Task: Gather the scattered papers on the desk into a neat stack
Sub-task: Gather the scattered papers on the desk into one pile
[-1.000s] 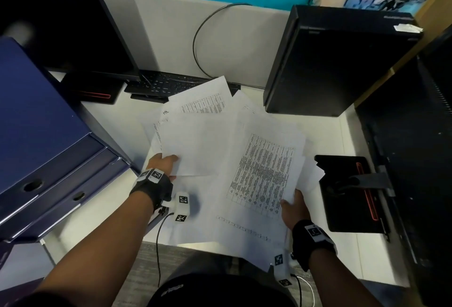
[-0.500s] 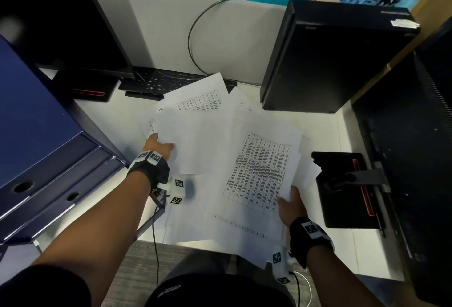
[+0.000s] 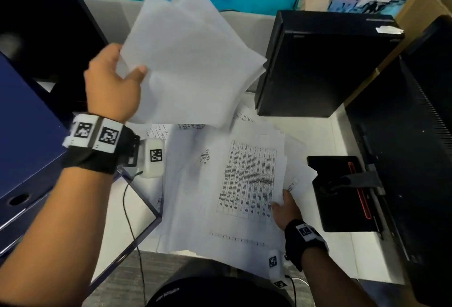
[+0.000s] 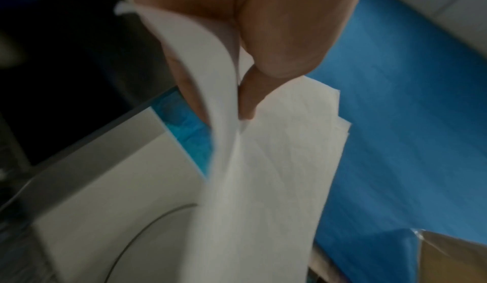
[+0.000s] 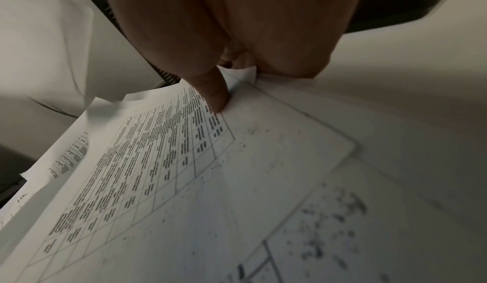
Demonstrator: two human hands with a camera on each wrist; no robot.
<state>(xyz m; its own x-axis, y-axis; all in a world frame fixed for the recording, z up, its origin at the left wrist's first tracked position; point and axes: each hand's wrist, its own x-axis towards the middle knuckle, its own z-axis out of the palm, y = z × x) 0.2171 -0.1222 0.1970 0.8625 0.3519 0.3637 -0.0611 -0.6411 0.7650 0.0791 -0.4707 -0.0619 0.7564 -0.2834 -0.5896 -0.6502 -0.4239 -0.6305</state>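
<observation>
My left hand (image 3: pixel 115 81) holds a fanned bunch of white sheets (image 3: pixel 190 62) raised above the desk, thumb on top and fingers underneath; the left wrist view shows the lifted sheets (image 4: pixel 263 173) pinched between thumb and fingers. A loose pile of papers (image 3: pixel 220 196) still lies on the white desk (image 3: pixel 325 135), topped by a printed table sheet (image 3: pixel 249 179). My right hand (image 3: pixel 285 206) grips the right edge of that pile, its thumb (image 5: pixel 213 98) pressing on the printed table sheet (image 5: pixel 147 173).
A black computer tower (image 3: pixel 322 62) stands at the back right. A black monitor base (image 3: pixel 342 191) lies right of the pile, beside a dark monitor (image 3: pixel 420 135). A blue drawer unit (image 3: pixel 27 135) fills the left, with another monitor (image 3: pixel 44 27) behind it.
My left hand has lifted its bunch of sheets off the desk, up and away from the pile. The right hand keeps its grip at the pile's right edge.
</observation>
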